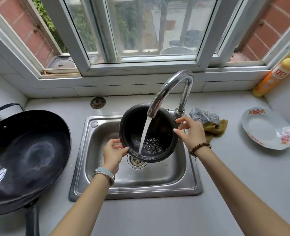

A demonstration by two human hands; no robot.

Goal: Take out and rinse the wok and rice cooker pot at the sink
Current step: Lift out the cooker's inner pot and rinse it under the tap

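Black rice cooker pot [159, 126] tilted over sink, catching water; dark wok [26, 155] on counter, seemingly wet.

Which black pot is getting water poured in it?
The small round rice cooker pot, held over the sink under the running tap. The big wok sits on the counter, away from the water.

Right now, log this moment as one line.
phase: rinsing | rice cooker pot: tilted under running faucet | left hand, right hand: gripping rim | wok: on counter, left
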